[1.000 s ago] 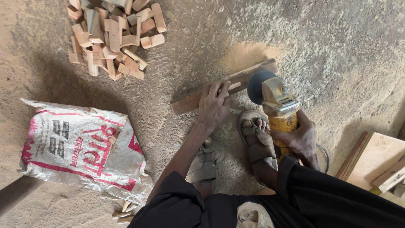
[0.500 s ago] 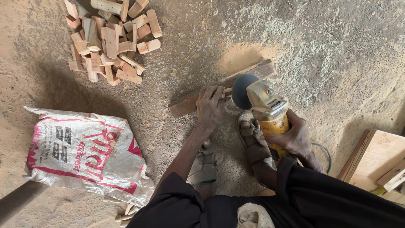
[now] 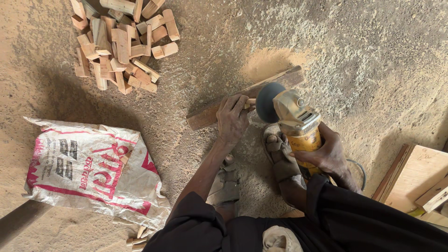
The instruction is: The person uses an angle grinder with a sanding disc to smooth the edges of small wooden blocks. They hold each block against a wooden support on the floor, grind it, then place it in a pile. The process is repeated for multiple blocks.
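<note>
1. Left hand [image 3: 232,117]: pressed palm-down on a long wooden plank [image 3: 212,112], fingers curled over its near edge, pinning a small pale wood strip [image 3: 250,101] against it.
2. Right hand [image 3: 324,151]: wrapped tight around the yellow body of an angle grinder [image 3: 294,119], thumb and fingers closed about the barrel.
3. Grinder disc [image 3: 267,101]: dark, round, standing on edge, touching or just above the plank right beside the left fingertips; exact contact too hard to tell.
4. Plank: flat on the dusty ground, slanting from lower left up to upper right, far end next to a mound of orange sawdust [image 3: 270,63].
5. Sandalled foot [image 3: 280,151]: planted just below the grinder, between both forearms; a second sandal [image 3: 225,179] partly hidden under the left arm.
6. Cable [image 3: 357,168]: looping out behind the right wrist.
7. Pile of short cut wood blocks [image 3: 121,42]: heaped at upper left, well apart from the plank.
8. White printed sack [image 3: 91,165] with red and black markings: lying flat at left, near the left elbow; a few wood offcuts [image 3: 137,235] just below its corner.
9. Plywood boards [image 3: 417,179]: at the right edge, near the right arm, partly cut off by the frame.
10. Black sleeves [image 3: 354,219]: filling the bottom of the view.
</note>
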`<act>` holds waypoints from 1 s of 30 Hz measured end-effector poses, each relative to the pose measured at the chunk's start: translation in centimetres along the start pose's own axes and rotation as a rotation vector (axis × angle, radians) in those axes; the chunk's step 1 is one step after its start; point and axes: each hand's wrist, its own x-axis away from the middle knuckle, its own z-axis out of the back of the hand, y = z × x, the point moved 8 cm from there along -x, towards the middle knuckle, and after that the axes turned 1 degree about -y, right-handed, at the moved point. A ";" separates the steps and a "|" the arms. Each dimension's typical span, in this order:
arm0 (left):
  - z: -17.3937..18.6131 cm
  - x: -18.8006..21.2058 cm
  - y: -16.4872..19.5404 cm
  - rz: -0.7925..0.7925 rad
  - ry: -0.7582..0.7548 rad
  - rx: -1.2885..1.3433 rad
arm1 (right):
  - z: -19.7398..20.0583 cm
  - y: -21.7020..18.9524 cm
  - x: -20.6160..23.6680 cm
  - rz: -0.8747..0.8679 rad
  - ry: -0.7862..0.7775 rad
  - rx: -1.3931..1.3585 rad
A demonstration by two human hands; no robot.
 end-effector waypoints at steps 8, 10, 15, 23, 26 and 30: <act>0.5 -0.2 0.3 -0.009 0.026 0.019 | 0.5 -0.2 0.4 -0.103 0.061 -0.086; 0.5 -0.3 0.4 0.002 0.028 0.010 | 0.6 -0.1 0.4 -0.108 0.060 -0.068; 0.1 -0.4 0.3 0.038 0.025 0.061 | 0.2 -0.1 0.3 -0.046 0.023 -0.013; -0.4 -0.1 -0.9 0.115 0.017 0.142 | 0.4 0.2 0.4 -0.032 0.058 -0.011; -0.6 -0.1 -1.0 0.144 0.016 0.260 | 0.5 0.2 0.6 -0.040 0.066 -0.059; -1.0 -0.3 -0.6 0.151 -0.048 0.325 | 0.2 -0.5 0.6 -0.012 0.037 -0.023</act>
